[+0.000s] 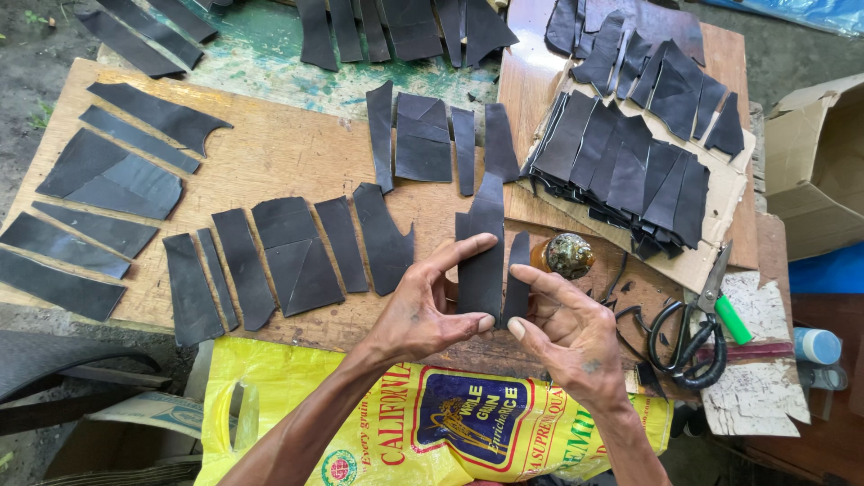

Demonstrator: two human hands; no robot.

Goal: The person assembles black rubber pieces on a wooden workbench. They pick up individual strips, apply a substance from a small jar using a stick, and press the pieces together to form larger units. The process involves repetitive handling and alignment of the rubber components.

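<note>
My left hand [423,310] pinches a long black leather strip [481,243] between thumb and forefinger, holding it flat over the wooden board [270,162]. My right hand [571,328] grips a narrower black strip [517,279] beside it, thumb at its lower end and forefinger across the top. The two pieces lie side by side and touch along their edges. A small brown bottle with a mottled round cap [565,256] stands just behind my right forefinger.
Several cut black pieces [288,256] lie in rows across the board. A stack of black pieces [630,166] sits on cardboard at the right. Black-handled scissors [693,333] lie right of my hand. A yellow printed sack [432,423] covers my lap. A cardboard box [814,162] stands far right.
</note>
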